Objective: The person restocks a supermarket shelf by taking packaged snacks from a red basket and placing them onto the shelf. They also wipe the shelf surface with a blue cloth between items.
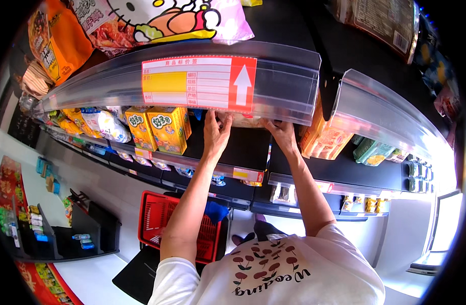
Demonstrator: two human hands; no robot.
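Observation:
Both my arms reach into the shelf below the upper one. Between my hands sits a pale pinkish package (245, 121), mostly hidden behind the clear price strip (289, 81) of the upper shelf, so its kind does not show. My left hand (216, 134) holds its left side with curled fingers, and the fingertips reach up to the strip. At its right side my right hand (284, 136) grips it, thumb toward the package, the other fingers partly covered. Yellow boxes (167, 131) stand left of my left hand. Orange-and-cream packs (324, 136) are to the right of my right hand.
A pink snack bag (182, 25) and an orange bag (60, 43) lie on the upper shelf. Another clear strip (390, 117) juts out at right. Below my left forearm stands a red shopping basket (154, 216). A black display shelf (85, 234) is at lower left.

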